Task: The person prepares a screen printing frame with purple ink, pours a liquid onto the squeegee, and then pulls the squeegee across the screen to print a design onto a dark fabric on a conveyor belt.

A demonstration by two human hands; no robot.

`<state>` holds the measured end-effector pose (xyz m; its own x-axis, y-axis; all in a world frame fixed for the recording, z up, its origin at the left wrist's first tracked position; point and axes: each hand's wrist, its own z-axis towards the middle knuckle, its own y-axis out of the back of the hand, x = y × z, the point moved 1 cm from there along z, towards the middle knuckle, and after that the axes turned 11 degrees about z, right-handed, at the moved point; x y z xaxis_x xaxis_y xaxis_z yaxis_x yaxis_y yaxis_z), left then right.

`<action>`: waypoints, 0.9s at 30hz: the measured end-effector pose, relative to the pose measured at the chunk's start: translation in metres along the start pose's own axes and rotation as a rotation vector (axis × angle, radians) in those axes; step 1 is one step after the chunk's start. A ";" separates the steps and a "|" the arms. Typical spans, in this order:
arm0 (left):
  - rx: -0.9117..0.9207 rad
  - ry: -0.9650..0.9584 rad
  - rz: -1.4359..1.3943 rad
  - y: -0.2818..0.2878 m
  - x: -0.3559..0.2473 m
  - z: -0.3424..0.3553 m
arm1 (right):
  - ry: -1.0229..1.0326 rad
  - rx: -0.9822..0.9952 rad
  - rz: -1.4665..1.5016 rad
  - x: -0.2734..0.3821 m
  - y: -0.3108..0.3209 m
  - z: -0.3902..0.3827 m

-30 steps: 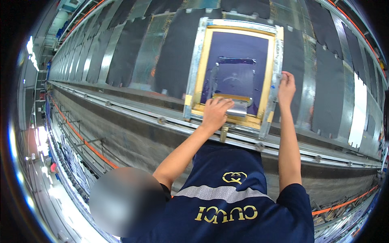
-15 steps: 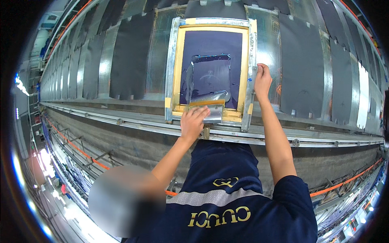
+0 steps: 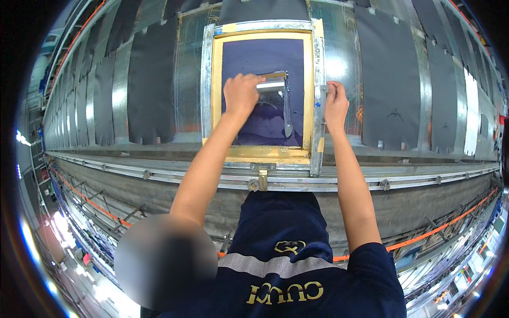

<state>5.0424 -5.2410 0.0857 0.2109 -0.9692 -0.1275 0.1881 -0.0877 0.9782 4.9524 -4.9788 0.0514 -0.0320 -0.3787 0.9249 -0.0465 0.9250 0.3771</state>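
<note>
My left hand (image 3: 241, 95) is closed on a squeegee (image 3: 272, 85) with a silver metal holder and an amber edge, held on the upper middle of a dark purple mesh screen (image 3: 244, 53). Glossy dark ink (image 3: 287, 116) lies in a streak and smears on the mesh. The screen sits in a yellow-edged metal frame (image 3: 207, 63), over a bracket (image 3: 263, 177) on the near rail. My right hand (image 3: 336, 106) has its fingers curled at the frame's right side member, gripping it beside a small metal fitting (image 3: 324, 90).
A long bench carries dark fabric panels (image 3: 387, 79) on metal boards (image 3: 190, 79) to both sides. A metal rail (image 3: 350, 177) with round fittings runs along the near edge. Below it are an orange pipe (image 3: 419, 236) and racks, stretching toward both rims.
My left hand has pushed the squeegee from the screen's near end up to its upper middle. My right hand stays at the frame's side. The view has shifted, moving the frame leftward.
</note>
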 end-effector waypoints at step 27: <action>0.099 -0.155 -0.061 0.006 -0.026 -0.154 | 0.049 -0.021 0.038 -0.023 0.003 0.015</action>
<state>5.1860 -5.1810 0.0694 0.0499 -0.9846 -0.1675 0.0986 -0.1620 0.9818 4.9380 -4.9674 0.0305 0.0156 -0.3414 0.9398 -0.0254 0.9394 0.3418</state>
